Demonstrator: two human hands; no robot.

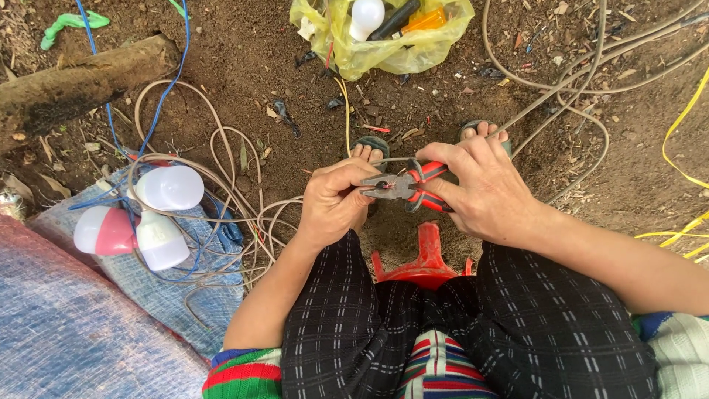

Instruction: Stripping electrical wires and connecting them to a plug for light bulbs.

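Observation:
My right hand [484, 188] grips the red-and-black handles of a pair of pliers [402, 187]. The pliers' jaws point left and bite on a thin pale wire [391, 159] that my left hand [334, 201] pinches close to the jaws. Both hands sit above my knees, over bare brown soil. The wire arcs up between the two hands and runs off left towards a tangle of beige cable [244, 214].
Three white bulbs [168, 188], one with a pink base, lie on a blue cloth [155, 288] at the left. A yellow plastic bag [384, 33] with a bulb and tools sits at the top. A red stool [428, 255] is under me. A log [81, 81] lies upper left; cables loop at the right.

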